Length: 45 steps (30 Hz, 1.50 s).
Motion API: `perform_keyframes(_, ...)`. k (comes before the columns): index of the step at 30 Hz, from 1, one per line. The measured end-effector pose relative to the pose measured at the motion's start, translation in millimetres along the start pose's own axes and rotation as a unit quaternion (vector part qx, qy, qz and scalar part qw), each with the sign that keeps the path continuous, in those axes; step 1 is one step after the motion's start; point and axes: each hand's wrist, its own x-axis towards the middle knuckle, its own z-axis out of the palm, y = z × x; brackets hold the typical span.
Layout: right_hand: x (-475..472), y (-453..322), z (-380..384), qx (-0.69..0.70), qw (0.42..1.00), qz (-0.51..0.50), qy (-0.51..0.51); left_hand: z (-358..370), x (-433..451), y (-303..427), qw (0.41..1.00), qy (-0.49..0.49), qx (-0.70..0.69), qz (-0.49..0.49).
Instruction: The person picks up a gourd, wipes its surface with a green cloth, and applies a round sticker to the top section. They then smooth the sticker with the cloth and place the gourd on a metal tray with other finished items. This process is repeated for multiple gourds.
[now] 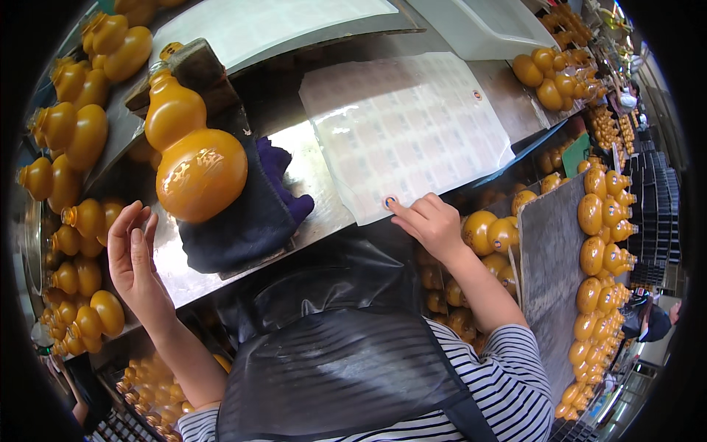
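In front of me a glossy orange-yellow gourd-shaped bottle [201, 171] lies on its side. Its lower bulb bears gold writing and rests on a dark folded cloth [237, 237]; its neck points up against a worn wooden block [199, 63]. My left hand [138, 259] is raised beside the bulb, empty, fingers apart, not touching it. On the right, a wet translucent sheet [409, 127] of pale printed rectangles lies on the metal worktop [293, 149]. My right hand [431, 226] has a fingertip on a small round decal [390, 202] at the sheet's near edge; whether it pinches the decal is hidden.
A purple cloth [279, 177] pokes out beside the dark one. Several gourd bottles [77, 132] line the left side. On the right, more stand behind a grey board [552, 265]. A white plastic tub [486, 27] sits at the back. A person [646, 317] is far right.
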Motion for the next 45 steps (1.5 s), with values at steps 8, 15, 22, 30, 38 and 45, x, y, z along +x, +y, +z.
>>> perform_keyframes(8, 28.6, -21.2, -16.0, 0.458, 0.762, 0.458, -0.01, 21.2, 28.7, 4.1, 0.997, -0.064, 0.051, 0.008)
perform_keyframes(15, 162.7, -38.8, -51.8, 0.684, 0.588, 0.43, -0.038, 42.8, 67.4, 5.1, 0.99, -0.099, -0.083, -0.061)
perform_keyframes(22, 255.8, -77.8, -64.6, 0.441, 0.891, 0.083, -0.073, 53.4, 82.3, -9.0, 0.984, -0.13, -0.108, -0.058)
perform_keyframes(30, 272.5, -102.2, -22.1, 0.021, 0.97, -0.237, 0.045, 45.6, 82.2, -10.2, 0.985, -0.114, -0.117, -0.053)
perform_keyframes(38, 300.7, -99.3, -15.4, 0.486, 0.849, 0.136, -0.155, 54.1, 92.3, 13.3, 0.987, -0.102, -0.104, -0.072)
perform_keyframes(45, 313.1, -89.3, -4.7, 0.604, 0.718, 0.214, -0.272, 59.5, 94.9, 2.2, 0.992, -0.087, -0.069, -0.057)
